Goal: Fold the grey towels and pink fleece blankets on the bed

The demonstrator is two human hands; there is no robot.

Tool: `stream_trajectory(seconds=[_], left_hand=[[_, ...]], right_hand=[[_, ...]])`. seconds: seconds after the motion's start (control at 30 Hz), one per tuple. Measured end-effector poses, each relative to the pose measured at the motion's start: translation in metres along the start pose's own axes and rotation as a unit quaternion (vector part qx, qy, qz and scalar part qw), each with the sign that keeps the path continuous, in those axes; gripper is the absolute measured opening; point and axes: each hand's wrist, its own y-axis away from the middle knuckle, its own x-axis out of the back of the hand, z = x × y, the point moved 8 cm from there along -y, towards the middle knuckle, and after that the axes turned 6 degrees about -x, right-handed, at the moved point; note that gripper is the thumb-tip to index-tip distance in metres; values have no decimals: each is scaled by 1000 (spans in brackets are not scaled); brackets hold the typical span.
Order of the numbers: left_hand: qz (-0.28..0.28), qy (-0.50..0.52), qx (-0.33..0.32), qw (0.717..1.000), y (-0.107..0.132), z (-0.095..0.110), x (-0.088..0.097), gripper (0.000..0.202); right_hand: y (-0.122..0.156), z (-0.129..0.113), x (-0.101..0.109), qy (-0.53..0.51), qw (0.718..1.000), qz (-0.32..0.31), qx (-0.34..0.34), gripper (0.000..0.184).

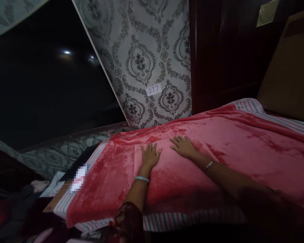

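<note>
A plush red blanket [243, 148] with striped borders covers the bed in front of me. My left hand [150, 156] lies flat on it, fingers stretched out, with a light bangle on the wrist. Just to its right, my right hand [183, 146] also rests palm down on the blanket, fingers spread, a thin bracelet on that wrist. Both hands press on a folded, raised part of the blanket [172, 175] and hold nothing.
Patterned wallpaper [147, 60] with a small label reading 277 [153, 89] stands behind the bed. A dark window or mirror [48, 77] fills the left. Dark wooden furniture [223, 50] rises at the right. Clothes and papers [40, 192] lie at the lower left.
</note>
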Motion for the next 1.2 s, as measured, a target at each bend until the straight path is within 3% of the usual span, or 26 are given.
stream_trajectory(seconds=[0.13,0.3,0.43,0.7,0.87,0.97,1.03,1.1,1.13,1.2], left_hand=[[-11,-1,68,998,3,-35,10,67],[6,97,131,987,11,-66,-5,66],[26,105,117,987,9,-68,-12,64],[22,100,123,987,12,-65,-9,64],[-16,99,147,984,12,-64,9,68],[20,79,109,991,26,-38,40,69],[48,92,-5,995,47,2,55,61],[56,121,-169,977,81,54,54,51],[56,121,-220,966,100,74,48,50],[58,106,-257,959,129,97,28,56]], right_hand=[[-3,44,7,-5,998,-15,-56,58],[-4,82,-9,-93,992,-1,-90,62],[-6,86,-18,-93,993,38,-61,64],[-2,82,-13,-90,993,37,-73,62],[-1,78,-4,-79,993,7,-85,61],[-2,67,11,-65,995,-4,-78,62],[2,41,22,-65,998,13,-1,61],[14,2,24,-82,988,2,128,57],[22,-17,21,-94,977,-19,191,55],[36,-45,10,-112,952,-62,278,53]])
